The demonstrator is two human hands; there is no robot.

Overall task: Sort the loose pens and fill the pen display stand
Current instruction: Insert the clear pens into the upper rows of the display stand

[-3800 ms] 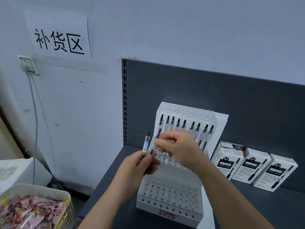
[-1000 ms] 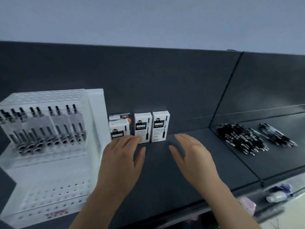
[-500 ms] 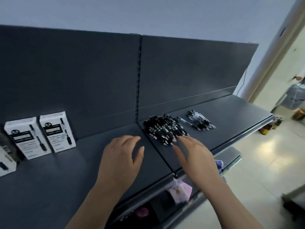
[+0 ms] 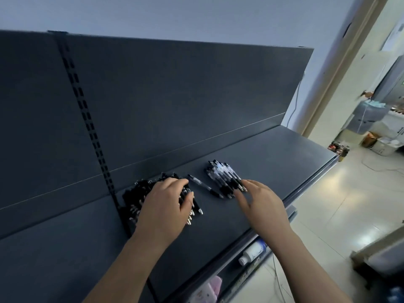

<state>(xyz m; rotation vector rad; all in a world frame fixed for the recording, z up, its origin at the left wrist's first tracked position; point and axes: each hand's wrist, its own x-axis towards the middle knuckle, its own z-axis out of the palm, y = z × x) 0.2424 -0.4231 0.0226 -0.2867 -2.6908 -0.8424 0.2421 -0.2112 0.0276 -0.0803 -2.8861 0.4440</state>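
A big pile of loose black pens (image 4: 136, 199) lies on the dark shelf (image 4: 284, 154), just right of the slotted upright. My left hand (image 4: 166, 204) rests on top of this pile, fingers spread and curled over the pens. A single pen (image 4: 204, 185) lies alone between the piles. A smaller group of clear-barrelled pens (image 4: 223, 173) lies to the right. My right hand (image 4: 260, 200) is open, its fingertips at the near tips of that small group. The pen display stand is out of view.
The shelf's front edge (image 4: 306, 189) runs diagonally down to the left. A white bottle (image 4: 251, 253) and pink packets (image 4: 207, 289) lie on the lower shelf. A tiled floor with boxes (image 4: 371, 138) and another person's arm lie far right.
My view has swung right from the stand and the white pen boxes to the loose pens. My left hand has landed on the big pile; my right hand has reached the small group.
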